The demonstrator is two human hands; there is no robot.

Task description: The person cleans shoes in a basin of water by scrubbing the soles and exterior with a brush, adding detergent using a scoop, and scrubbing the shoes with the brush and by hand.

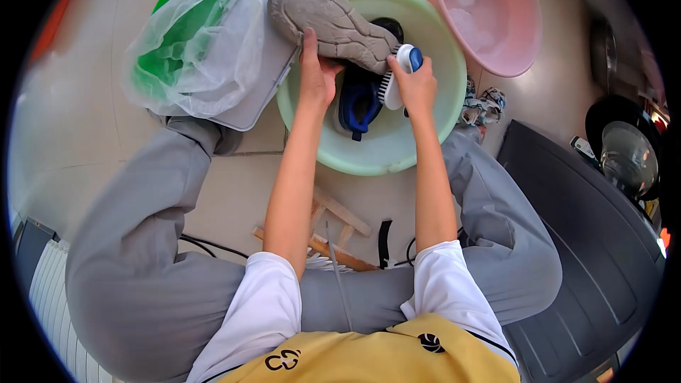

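Your left hand (pixel 319 79) is closed on the shoe with grey, grooved rubber sole (pixel 326 25), thumb on the sole, seemingly to keep it steady and exposed above the pale green plastic basin (pixel 445 74), which may catch drips. The sole faces up to you, its long axis slanting from the broad end, beyond and left of this grip, down rightward to the bristles of the white-and-blue plastic brush (pixel 394 96), gripped in your right hand (pixel 418 90).
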